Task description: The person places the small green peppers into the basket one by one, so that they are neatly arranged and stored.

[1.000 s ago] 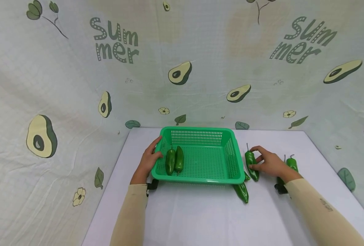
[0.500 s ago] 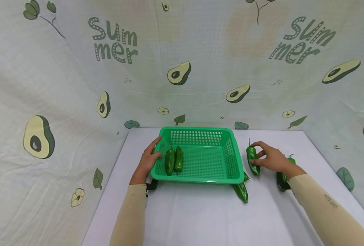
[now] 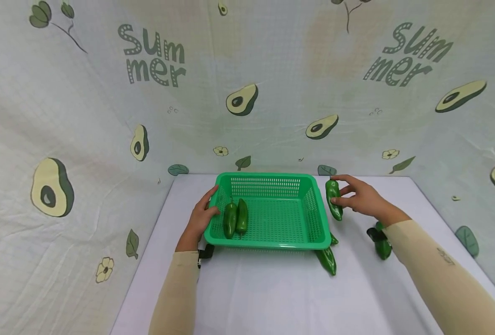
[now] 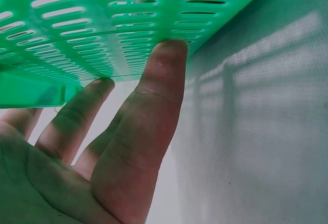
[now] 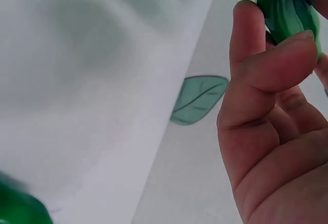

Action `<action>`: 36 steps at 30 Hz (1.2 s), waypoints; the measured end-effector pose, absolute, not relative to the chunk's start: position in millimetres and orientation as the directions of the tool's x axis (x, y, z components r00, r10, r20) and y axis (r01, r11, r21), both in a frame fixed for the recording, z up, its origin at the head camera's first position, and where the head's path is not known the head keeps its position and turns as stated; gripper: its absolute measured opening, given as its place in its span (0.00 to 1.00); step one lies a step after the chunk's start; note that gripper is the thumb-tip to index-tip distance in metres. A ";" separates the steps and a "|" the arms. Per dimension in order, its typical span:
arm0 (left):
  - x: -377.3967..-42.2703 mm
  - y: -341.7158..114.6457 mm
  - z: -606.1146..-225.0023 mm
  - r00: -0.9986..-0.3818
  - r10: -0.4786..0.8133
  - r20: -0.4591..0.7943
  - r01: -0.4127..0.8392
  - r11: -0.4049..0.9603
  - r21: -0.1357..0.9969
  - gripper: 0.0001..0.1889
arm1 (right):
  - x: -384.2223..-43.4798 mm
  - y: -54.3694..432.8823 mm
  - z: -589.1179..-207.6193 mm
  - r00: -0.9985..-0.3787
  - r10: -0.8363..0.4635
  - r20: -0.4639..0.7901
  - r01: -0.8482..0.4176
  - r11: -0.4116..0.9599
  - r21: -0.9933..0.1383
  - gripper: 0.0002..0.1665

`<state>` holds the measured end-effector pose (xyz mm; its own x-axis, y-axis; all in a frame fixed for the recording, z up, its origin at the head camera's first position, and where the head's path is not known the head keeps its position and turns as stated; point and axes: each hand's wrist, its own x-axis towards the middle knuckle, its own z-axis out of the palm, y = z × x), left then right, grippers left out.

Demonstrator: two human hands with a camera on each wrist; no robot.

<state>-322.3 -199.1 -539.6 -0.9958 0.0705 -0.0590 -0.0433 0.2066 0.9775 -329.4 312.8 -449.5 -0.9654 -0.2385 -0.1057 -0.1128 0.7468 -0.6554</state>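
Note:
My left hand (image 3: 200,216) grips the left side of a green plastic basket (image 3: 268,246), thumb at the rim and fingers against the outer wall. The left wrist view shows the fingertips touching the slotted wall (image 4: 82,34). Two green peppers (image 3: 230,221) lie side by side in the basket's left part. To the basket's right, my right hand (image 3: 360,197) pinches another green pepper (image 3: 333,202) between thumb and fingers, stem end up. That pepper (image 5: 287,8) is cut off at the top of the right wrist view.
A green pepper (image 3: 328,261) pokes out from beneath the basket's front right corner, with part of another pepper (image 3: 334,239) beside it. Under my right wrist lies a green pepper (image 3: 383,250), partly hidden by the wrist camera. A printed cloth (image 3: 281,102) hangs behind the white table (image 3: 264,298).
My right hand has raised the pepper from the table and carried it up and toward the back, near the basket's right rim. My left hand stays at the basket.

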 end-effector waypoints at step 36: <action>-322.5 -197.7 -541.5 -0.998 0.053 -0.046 -0.033 0.213 0.977 0.46 | -372.3 161.0 -444.6 -0.874 -0.486 -0.007 -0.247 0.456 -0.855 0.44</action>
<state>-322.5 -197.7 -541.5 -0.9976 0.0526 -0.0456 -0.0335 0.2127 0.9765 -372.3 161.0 -444.6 -0.8738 -0.4862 -0.0067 -0.2469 0.4556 -0.8553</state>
